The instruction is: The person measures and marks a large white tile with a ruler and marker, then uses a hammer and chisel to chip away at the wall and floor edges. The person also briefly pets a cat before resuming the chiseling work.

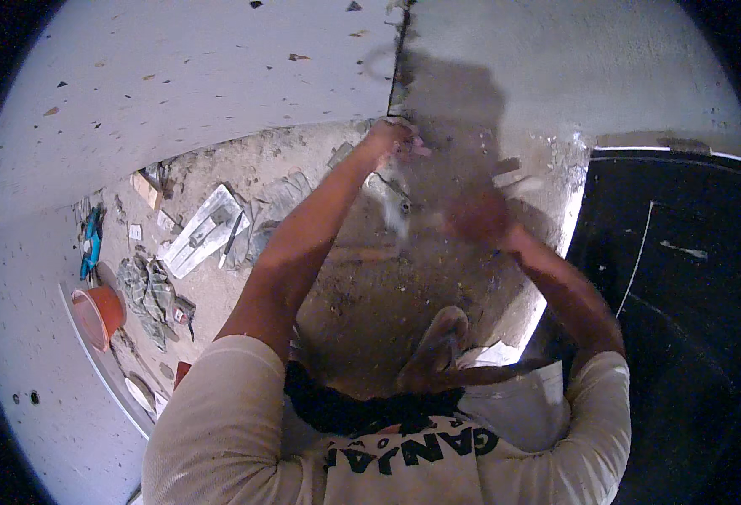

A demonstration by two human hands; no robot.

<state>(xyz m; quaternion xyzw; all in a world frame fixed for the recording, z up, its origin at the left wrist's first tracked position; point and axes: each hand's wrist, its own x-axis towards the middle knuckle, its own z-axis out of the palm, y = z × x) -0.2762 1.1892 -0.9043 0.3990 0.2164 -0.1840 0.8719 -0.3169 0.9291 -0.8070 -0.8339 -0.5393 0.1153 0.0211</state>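
My left hand (396, 139) is at the bottom of the corner where two walls meet, with its fingers curled. What it holds, if anything, I cannot make out. Lower and to the right, my right hand (478, 216) is smeared by motion over the dusty floor, its fingers unreadable. A pale, narrow piece (515, 178) shows just beyond it; whether the hand touches it I cannot tell. Between and below the hands lies a whitish, blurred object (391, 206) of unclear kind.
A speckled pale wall (219, 67) rises on the left, a grey one (556, 67) on the right. A black door-like panel (682, 269) stands at the right. Leftward lie a white board (206, 231), crumpled cloth (145, 290), a blue tool (91, 244) and an orange bucket (101, 316).
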